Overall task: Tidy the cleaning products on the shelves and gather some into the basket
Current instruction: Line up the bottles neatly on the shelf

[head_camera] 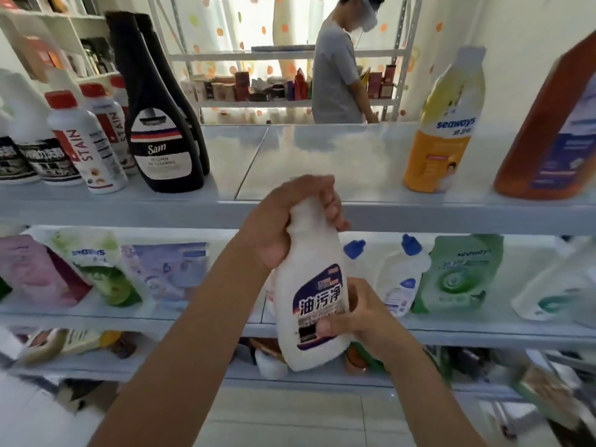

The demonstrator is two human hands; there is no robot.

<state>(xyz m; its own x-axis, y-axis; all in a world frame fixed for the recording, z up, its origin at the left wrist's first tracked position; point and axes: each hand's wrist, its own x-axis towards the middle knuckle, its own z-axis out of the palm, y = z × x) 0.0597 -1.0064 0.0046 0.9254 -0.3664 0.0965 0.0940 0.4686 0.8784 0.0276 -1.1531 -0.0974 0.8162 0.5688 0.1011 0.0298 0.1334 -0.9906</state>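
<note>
white cleaner bottle [303, 272], one, left hand [283, 221] clasping neck, right hand [359, 314] clasping body

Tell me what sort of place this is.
Probably a shop or a mock-up of one: metal shelving stocked with rows of cleaning bottles and refill pouches, and a second stocked rack behind.

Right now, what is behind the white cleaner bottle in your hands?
Behind the white cleaner bottle, held by left hand and right hand, runs the middle shelf; two blue-capped bottles show at its right. Whatever stands directly behind its body is covered.
</note>
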